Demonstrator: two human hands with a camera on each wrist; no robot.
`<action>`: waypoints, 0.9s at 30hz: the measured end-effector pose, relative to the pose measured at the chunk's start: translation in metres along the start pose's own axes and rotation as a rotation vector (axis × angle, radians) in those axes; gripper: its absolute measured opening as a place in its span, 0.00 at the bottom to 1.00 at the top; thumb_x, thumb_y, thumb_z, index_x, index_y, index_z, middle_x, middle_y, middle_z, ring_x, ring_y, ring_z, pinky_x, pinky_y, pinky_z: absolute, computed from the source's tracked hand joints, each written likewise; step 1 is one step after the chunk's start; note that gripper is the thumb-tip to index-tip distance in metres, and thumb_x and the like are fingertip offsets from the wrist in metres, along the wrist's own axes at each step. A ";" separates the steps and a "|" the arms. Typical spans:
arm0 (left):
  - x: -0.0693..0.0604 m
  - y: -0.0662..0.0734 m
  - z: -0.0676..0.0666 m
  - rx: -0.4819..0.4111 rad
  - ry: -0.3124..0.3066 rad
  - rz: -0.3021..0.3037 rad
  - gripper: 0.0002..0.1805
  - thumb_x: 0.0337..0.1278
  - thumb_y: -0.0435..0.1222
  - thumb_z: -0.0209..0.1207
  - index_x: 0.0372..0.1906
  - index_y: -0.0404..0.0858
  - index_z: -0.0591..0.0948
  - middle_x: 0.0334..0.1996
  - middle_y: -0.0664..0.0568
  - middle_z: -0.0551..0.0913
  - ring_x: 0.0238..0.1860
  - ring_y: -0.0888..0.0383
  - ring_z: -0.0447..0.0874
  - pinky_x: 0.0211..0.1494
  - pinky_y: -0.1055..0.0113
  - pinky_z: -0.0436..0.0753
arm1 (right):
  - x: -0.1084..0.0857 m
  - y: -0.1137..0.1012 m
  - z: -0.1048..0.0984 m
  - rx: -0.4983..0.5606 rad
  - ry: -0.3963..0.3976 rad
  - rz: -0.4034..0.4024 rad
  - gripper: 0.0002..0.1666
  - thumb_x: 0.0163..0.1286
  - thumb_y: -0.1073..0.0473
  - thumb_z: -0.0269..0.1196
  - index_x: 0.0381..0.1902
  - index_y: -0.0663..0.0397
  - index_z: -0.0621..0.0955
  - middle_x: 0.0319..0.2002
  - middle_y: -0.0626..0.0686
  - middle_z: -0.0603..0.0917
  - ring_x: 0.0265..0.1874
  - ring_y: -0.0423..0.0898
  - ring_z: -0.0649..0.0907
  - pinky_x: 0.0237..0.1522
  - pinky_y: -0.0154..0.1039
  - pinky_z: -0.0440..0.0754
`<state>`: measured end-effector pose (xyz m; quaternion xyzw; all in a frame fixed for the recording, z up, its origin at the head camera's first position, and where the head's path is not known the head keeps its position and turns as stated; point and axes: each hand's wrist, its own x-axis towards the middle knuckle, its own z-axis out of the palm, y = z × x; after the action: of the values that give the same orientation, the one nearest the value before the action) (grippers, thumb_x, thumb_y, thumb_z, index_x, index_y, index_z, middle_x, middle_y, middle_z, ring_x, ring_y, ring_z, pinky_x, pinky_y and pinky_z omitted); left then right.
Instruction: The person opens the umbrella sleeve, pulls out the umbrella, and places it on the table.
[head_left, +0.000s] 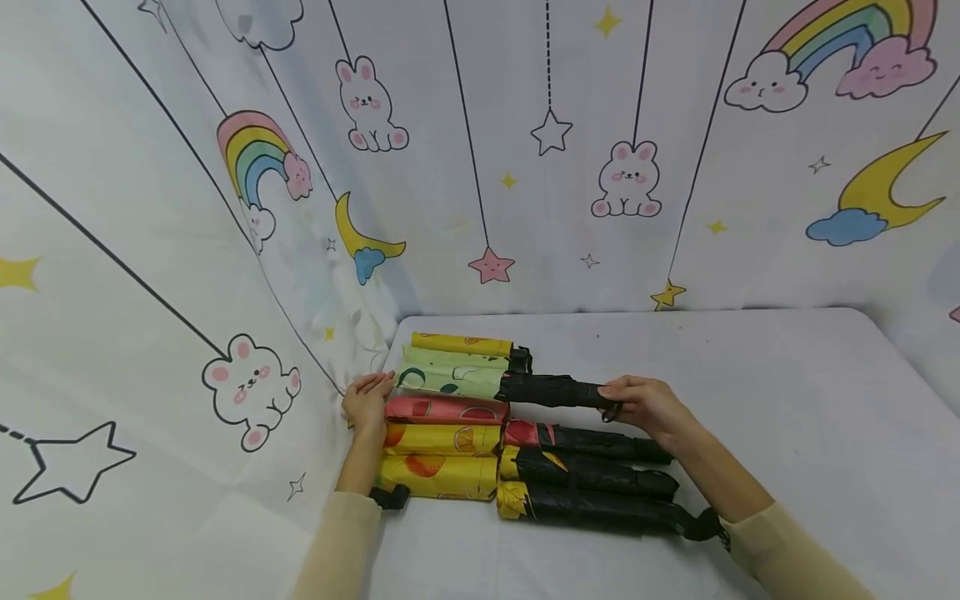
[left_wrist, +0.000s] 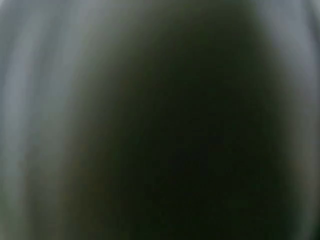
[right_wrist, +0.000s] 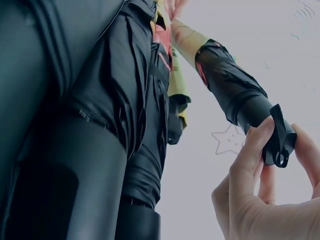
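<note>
In the head view my right hand [head_left: 647, 408] pinches the black handle end of a folding umbrella [head_left: 551, 389] in a light green sleeve. The right wrist view shows thumb and fingers around that end, beside a small strap loop [right_wrist: 281, 135]. My left hand [head_left: 367, 402] is at the far end of the green sleeve, fingers fairly straight and apparently touching it. Nearer lie a red-sleeved umbrella [head_left: 446, 409], a yellow-sleeved umbrella [head_left: 442, 439] and another yellow-sleeved one [head_left: 438, 477], their black ends pointing right. The left wrist view is dark and blurred.
Behind the held umbrella lie a yellow sleeve [head_left: 459, 343] and another light green one [head_left: 453, 359] with black ends. A black strap piece [head_left: 392, 497] sticks out near my left forearm. The white table [head_left: 787, 375] meets a patterned curtain [head_left: 525, 208] at the back and left.
</note>
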<state>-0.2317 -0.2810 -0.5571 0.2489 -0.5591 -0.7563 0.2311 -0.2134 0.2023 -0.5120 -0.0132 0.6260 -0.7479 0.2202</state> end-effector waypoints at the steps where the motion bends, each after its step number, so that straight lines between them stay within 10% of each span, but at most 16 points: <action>1: 0.000 0.000 0.000 -0.003 -0.003 0.003 0.27 0.60 0.18 0.65 0.63 0.20 0.71 0.56 0.29 0.80 0.57 0.41 0.87 0.54 0.64 0.87 | 0.000 0.000 -0.001 0.000 0.000 -0.001 0.04 0.71 0.58 0.70 0.38 0.52 0.87 0.41 0.51 0.85 0.36 0.48 0.88 0.51 0.46 0.88; 27: 0.000 -0.004 -0.005 0.018 0.055 -0.026 0.23 0.62 0.18 0.64 0.61 0.21 0.73 0.53 0.30 0.81 0.51 0.48 0.91 0.55 0.64 0.87 | -0.015 0.005 -0.047 -0.019 -0.025 -0.024 0.05 0.75 0.61 0.66 0.38 0.51 0.88 0.38 0.49 0.86 0.34 0.46 0.88 0.51 0.45 0.87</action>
<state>-0.2292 -0.2833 -0.5624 0.2791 -0.5560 -0.7471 0.2343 -0.2122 0.2502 -0.5228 -0.0324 0.6300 -0.7443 0.2190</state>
